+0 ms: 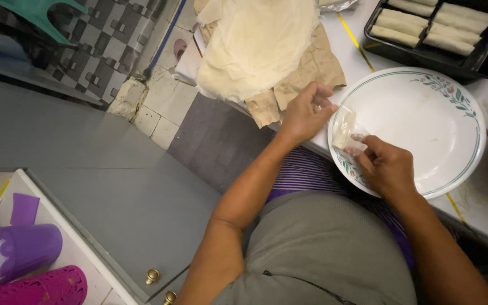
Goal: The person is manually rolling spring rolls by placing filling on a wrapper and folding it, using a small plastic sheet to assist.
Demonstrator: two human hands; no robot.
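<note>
Left hand (306, 113) pinched far edge of wrapper (345, 129) over plate (425, 121). Right hand (385, 166) curled, fingertips gripping wrapper's near end. Wrapper stack (255, 45) far left on desk (481, 197).

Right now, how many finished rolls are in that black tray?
6 show in the black tray at the upper right: three on the left, three on the right. The picture's top edge cuts the tray, so more may be hidden.
</note>
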